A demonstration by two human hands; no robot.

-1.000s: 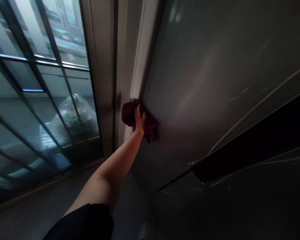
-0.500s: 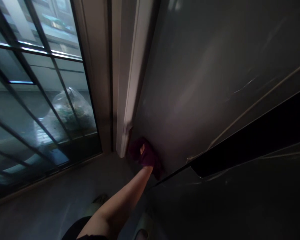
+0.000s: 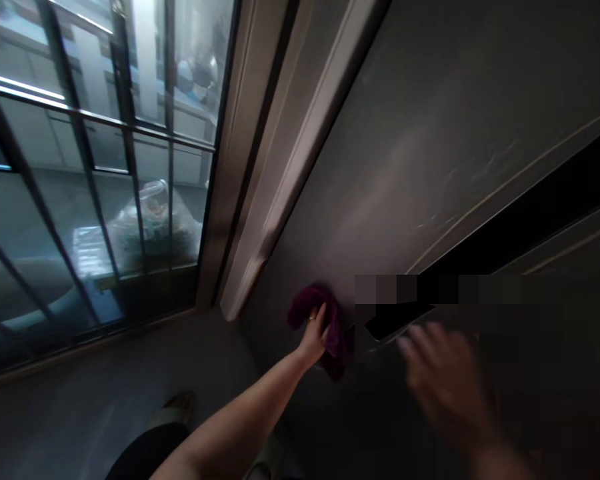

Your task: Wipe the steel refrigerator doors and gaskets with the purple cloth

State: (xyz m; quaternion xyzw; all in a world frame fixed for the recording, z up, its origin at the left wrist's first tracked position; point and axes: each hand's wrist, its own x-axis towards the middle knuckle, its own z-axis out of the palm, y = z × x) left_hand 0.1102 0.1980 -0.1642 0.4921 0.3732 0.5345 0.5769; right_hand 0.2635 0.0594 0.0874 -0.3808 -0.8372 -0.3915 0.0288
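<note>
My left hand is shut on a dark red cloth and presses it against the lower part of a dark grey door panel, just left of the end of a black recessed slot. My right hand is in view at the lower right, blurred by motion. Its fingers are spread, it holds nothing, and it hovers in front of the panel just below the slot.
A pale door frame runs diagonally left of the panel. Further left is a window with dark metal bars; a filled clear plastic bag lies outside it. My slippered foot stands on the grey floor.
My left hand wiped the cloth down the panel along the frame, then a little to the right toward the slot's end. My right hand has come into view. The camera tilted.
</note>
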